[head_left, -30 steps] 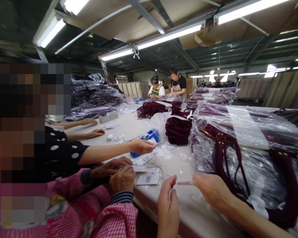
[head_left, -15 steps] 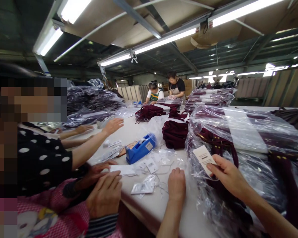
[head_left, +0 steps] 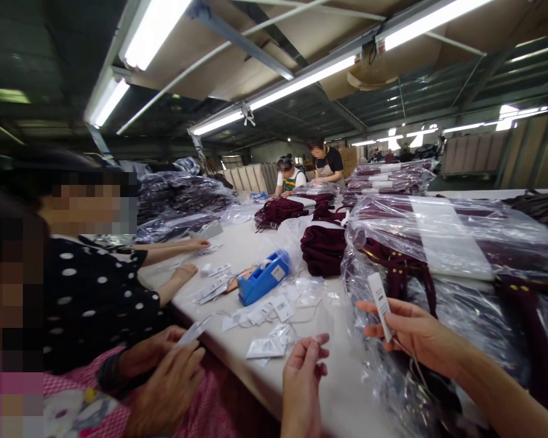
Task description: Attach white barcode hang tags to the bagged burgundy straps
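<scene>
Tag (head_left: 380,306): white, narrow face w/ small dark print, held upright w/ slight tilt in R hand (head_left: 418,331). R hand state: closed on tag betw. thumb and fingers, remaining fingers spread. Tag posn.: above R part of worktop (head_left: 335,389), in front of plastic-wrapped garment stack (head_left: 461,237). Thin cord (head_left: 419,367) hangs below R hand.

L hand (head_left: 302,371): raised nr. L edge of worktop, fingers curled, thumb close to fingertips, i.e. narrow; cannot tell whether anything is gripped. L hand and R hand are well apart.

Worktop layout, L edge inward: bagged labels (head_left: 265,347) lie just beside L hand, nr. L edge. Loose labels (head_left: 283,308) lie beyond, w/ fine strings among them. Blue tape dispenser (head_left: 262,280) stands behind loose labels. Folded dark red garments (head_left: 323,246) sit R of dispenser, adjacent to garment stack. Stack occupies R side of worktop; clear film, wide white band across top, dark red straps w/ gold-coloured eyelets at front.

Co-worker's hands (head_left: 167,380), at L edge: hold white slip (head_left: 194,330). Second co-worker's hand (head_left: 182,275) rests farther along same edge, nr. printed labels (head_left: 215,286).
</scene>
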Tool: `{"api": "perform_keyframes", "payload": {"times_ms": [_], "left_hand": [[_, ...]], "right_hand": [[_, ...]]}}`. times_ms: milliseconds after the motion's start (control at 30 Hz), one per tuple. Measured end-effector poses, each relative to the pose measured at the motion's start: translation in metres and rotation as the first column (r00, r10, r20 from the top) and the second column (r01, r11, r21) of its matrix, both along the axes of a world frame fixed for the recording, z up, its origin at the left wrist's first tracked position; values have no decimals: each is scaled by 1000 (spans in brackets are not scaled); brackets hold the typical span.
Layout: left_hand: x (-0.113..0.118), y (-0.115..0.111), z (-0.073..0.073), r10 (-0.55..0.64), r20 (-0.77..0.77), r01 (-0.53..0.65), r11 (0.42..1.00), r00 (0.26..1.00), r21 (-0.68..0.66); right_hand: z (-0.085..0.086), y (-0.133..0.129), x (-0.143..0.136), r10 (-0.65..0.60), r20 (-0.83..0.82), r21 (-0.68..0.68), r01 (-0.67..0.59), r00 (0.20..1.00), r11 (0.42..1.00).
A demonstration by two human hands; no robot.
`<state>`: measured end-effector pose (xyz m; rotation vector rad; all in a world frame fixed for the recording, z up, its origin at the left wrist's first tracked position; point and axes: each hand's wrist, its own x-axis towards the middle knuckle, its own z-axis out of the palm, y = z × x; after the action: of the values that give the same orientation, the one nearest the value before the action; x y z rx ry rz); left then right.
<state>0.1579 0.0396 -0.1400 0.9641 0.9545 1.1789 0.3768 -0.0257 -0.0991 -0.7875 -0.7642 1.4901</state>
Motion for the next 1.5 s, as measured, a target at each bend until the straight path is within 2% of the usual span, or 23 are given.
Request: {"api": "perform_keyframes", "payload": {"times_ms": [100,267,433,567,633,733,833,900,967,1033,1100,1167,1267,1400,1467,1500], "left_hand": [[4,-19,3,-80,164,90,994,983,-55],[7,-38,6,-107,260,125,991,960,-53],[-3,-45,-2,-127,191,125,992,973,22],[-14,-47,-17,-159,37,158,987,987,35],[-22,-47,-20,-201,-18,201,979,979,21],[-32,-46,-10,-234,-85,237,971,969,24],[-35,-49,13,-215,-220,244,963,952,116],[-31,-52,25,-238,-304,299,939,923,172],[-26,-56,29,-307,-330,381,905,893,190],[-22,-58,26,-345,-309,413,891,886,191],[-22,-59,19,-299,-288,360,914,910,187],[-26,-59,14,-200,-297,262,946,934,188],[-36,-59,14,-81,-331,160,962,940,220],[-45,-59,17,-4,-348,115,947,938,300],[-50,-58,17,45,-386,118,914,921,387],[-53,-57,16,88,-409,122,880,908,460]], "right_hand": [[-8,2,-11,27,-51,-87,-32,998,996],[-18,6,-19,121,-192,-214,-162,974,963],[-21,5,-23,190,-306,-208,-261,933,943],[-14,-1,-29,108,-280,-196,-167,954,966],[-9,-5,-32,118,-216,-202,-163,969,966],[-3,-10,-36,150,-139,-216,-178,979,960],[1,-13,-41,189,-80,-206,-202,979,958],[1,-15,-46,227,-44,-182,-232,973,956],[0,-16,-49,248,-12,-164,-247,969,955],[0,-18,-52,254,23,-152,-247,967,957],[1,-19,-52,235,61,-140,-225,970,964],[3,-21,-51,195,96,-129,-182,976,975],[7,-23,-47,145,114,-130,-130,983,983],[10,-26,-45,169,56,-138,-160,984,977],[11,-29,-46,212,36,-141,-205,976,968],[11,-30,-47,241,40,-141,-233,970,962]]}}
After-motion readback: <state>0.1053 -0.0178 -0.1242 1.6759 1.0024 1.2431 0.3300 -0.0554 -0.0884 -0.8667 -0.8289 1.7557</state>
